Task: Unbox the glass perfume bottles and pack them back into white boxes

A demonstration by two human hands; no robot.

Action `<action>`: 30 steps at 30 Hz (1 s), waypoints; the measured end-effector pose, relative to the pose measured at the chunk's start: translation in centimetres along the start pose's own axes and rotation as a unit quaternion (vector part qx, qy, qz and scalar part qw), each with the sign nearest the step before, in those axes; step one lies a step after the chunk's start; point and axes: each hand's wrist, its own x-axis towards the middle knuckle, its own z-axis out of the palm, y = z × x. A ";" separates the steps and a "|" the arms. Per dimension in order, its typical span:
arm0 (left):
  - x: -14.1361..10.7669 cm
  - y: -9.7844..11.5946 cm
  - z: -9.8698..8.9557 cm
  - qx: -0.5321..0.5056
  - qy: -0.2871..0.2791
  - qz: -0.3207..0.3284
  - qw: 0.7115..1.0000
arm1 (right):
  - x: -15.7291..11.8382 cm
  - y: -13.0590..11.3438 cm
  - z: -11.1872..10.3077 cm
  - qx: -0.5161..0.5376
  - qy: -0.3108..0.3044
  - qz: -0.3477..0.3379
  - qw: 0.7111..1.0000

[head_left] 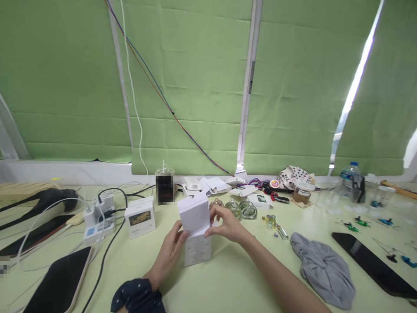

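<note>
A small white box (pixel 198 251) stands upright on the pale green table, its lid flap raised and printed text on the side facing me. My left hand (pixel 172 248) grips the box's left edge, thumb at the front near the opening. At the right edge, my right hand (pixel 224 224) pinches the box near its top, with thumb and forefinger bent round the flap's side. The inside of the box is hidden from view. Left of my hands stands a closed white box (pixel 140 217) with a picture on its front.
Phones (pixel 58 280), cables and a power strip (pixel 99 228) lie at the left. Behind my hands are flattened cartons (pixel 213 185) and coiled bangles (pixel 248 209). A grey cloth (pixel 322 269), a dark phone (pixel 374 263), cups and a bottle (pixel 350 176) occupy the right.
</note>
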 end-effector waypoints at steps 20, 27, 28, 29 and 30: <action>0.0 2.2 3.7 -0.015 0.088 -0.049 0.995 | -2.6 0.0 1.8 -0.030 0.186 -0.039 0.981; -0.1 1.8 3.2 -0.018 0.067 -0.036 0.997 | -2.2 -2.7 1.2 -0.257 0.192 -0.183 0.929; -0.1 1.8 3.2 -0.019 0.067 -0.032 0.997 | -2.0 -3.0 1.2 -0.277 0.176 -0.189 0.926; -0.1 1.8 3.2 -0.020 0.067 -0.028 0.997 | -1.7 -3.2 1.3 -0.290 0.162 -0.191 0.923; -0.1 1.8 3.2 -0.022 0.068 -0.025 0.997 | -1.5 -3.3 1.5 -0.298 0.153 -0.191 0.923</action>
